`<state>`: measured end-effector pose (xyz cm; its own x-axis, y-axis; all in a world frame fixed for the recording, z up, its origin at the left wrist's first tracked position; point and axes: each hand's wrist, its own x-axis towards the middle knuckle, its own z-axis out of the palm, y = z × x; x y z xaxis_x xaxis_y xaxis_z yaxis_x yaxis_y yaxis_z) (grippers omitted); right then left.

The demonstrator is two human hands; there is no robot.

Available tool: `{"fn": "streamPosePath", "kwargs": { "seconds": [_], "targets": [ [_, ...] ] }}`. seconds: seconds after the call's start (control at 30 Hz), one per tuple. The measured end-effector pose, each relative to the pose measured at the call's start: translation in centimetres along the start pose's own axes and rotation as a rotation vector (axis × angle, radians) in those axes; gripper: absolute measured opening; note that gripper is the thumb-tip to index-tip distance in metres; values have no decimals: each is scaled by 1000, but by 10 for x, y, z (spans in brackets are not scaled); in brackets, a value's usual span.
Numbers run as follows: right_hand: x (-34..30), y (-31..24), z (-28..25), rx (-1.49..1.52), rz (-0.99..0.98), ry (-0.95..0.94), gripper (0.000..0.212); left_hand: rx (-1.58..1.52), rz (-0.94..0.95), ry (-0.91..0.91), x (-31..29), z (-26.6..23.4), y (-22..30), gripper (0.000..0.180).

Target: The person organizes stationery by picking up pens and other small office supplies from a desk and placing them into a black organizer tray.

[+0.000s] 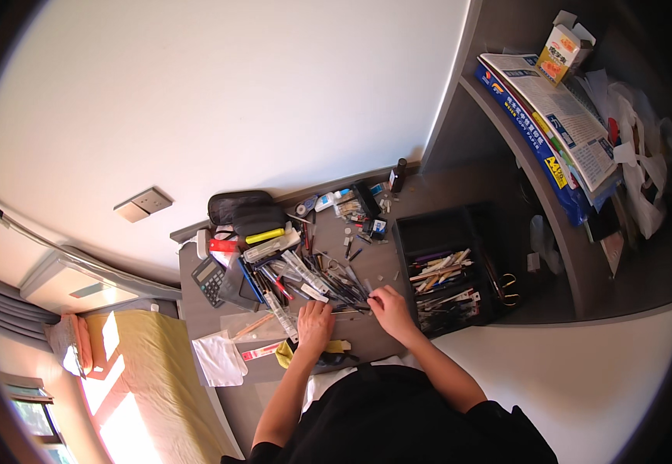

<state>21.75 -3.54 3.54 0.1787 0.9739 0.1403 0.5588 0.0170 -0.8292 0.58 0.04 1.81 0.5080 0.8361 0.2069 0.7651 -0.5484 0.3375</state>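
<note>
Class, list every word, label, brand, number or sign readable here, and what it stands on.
Large white and yellow lettering, not copied here: blue paper pack.
Coloured lettering, not copied here: white-and-yellow box.
Columns of print, too small to read: newspaper.
Key markings, too small: calculator.
Any print, too small: pens.

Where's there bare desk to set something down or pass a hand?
Bare desk shows between the left hand and right hand; another patch, dotted with small pieces, separates the pen pile from the black tray. It's crowded around the pile.
</note>
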Motion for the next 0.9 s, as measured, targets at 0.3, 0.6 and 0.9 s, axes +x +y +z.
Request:
{"fn": "streamPosePath", "kwargs": {
  "seconds": [0.3,0.6,0.9],
  "targets": [
    [-42,8,-49,750,577,-44,10,-8,273,-165,-7,6,3,21],
    [-79,33,-96,843,808,327,15,-232,102,-241,9,15,25,15],
    [-88,48,-113,822,805,500,26,-793,123,-225,79,21,159,15]
  ]
}}
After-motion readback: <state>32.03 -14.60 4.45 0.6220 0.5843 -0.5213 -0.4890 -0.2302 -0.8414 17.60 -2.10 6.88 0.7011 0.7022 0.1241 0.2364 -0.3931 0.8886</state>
